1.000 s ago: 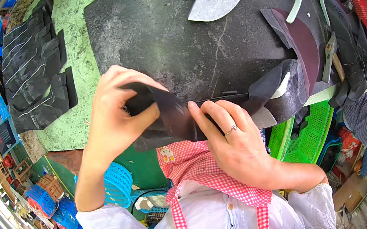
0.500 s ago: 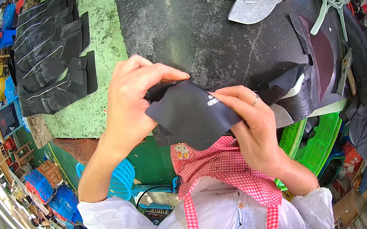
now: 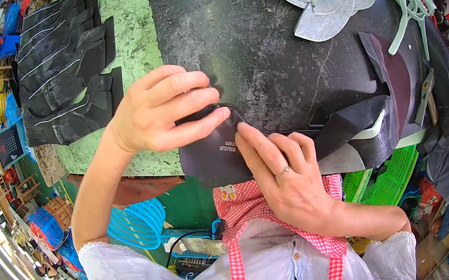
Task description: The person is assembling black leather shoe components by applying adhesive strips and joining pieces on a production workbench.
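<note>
A black leather piece (image 3: pixel 205 162) with small pale print lies flat near the front edge of the dark work mat (image 3: pixel 262 38). My left hand (image 3: pixel 169 110) is closed, its fingertips pinching the far edge of the piece where it folds over. The index finger of my right hand (image 3: pixel 288 171) presses at that same edge, close to the left fingertips, and its other fingers are curled. Part of the piece is hidden beneath both hands. To the right of my right hand lies another black piece (image 3: pixel 350 123), with a white curved-handled tool (image 3: pixel 372 127) partly under it.
Overlapping black cut pieces (image 3: pixel 63 99) with white lines lie on the green tabletop (image 3: pixel 133 24) at the left. Grey flat pattern pieces (image 3: pixel 327 13) and a pale green strap (image 3: pixel 406 14) sit far right, past a maroon piece (image 3: pixel 397 75). Below are blue (image 3: pixel 139 222) and green baskets (image 3: pixel 391 177).
The black piece was held raised and tilted between both hands; now it lies down on the mat. My left fingers have curled over its far edge, and my right hand has moved lower and leftward.
</note>
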Demonstrator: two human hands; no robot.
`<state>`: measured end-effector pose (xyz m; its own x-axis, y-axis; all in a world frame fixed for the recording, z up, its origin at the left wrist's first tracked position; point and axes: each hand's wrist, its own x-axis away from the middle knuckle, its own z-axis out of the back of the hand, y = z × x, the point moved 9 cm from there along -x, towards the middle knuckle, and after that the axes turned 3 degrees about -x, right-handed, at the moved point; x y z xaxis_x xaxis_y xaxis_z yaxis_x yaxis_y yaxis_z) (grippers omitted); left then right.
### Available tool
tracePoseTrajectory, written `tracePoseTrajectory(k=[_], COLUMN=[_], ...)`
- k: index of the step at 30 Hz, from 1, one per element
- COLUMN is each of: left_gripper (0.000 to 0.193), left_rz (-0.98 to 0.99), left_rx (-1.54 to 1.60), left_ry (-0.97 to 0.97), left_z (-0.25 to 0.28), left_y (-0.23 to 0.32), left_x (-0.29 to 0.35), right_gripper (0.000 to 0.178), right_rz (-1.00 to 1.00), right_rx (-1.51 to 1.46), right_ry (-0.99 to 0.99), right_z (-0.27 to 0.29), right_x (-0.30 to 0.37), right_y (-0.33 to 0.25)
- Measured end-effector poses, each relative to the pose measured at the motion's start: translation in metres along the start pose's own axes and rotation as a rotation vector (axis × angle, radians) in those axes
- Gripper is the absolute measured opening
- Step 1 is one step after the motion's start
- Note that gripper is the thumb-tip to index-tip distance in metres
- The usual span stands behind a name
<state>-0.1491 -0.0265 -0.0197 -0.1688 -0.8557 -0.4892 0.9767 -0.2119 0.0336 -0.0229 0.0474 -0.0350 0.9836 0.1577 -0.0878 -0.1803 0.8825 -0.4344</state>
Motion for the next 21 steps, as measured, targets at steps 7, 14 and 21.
tracePoseTrajectory(k=[7,14,21], left_gripper=[0.042,0.061,0.049], left_rz=[0.108,0.54,0.623], left_rx=[0.067,0.161,-0.146], left_ry=[-0.158,-0.489,-0.431], left_z=[0.015,-0.018,0.0], left_y=[-0.002,0.054,0.052], left_x=[0.006,0.044,0.036], right_gripper=[0.044,0.036,0.027], right_rz=[-0.06,0.011,0.01], right_rx=[0.045,-0.1,-0.098], right_ry=[-0.134,-0.186,-0.085], right_z=[-0.008,0.027,0.05], right_x=[-0.017,0.019,0.041], right_y=[-0.008,0.001,0.027])
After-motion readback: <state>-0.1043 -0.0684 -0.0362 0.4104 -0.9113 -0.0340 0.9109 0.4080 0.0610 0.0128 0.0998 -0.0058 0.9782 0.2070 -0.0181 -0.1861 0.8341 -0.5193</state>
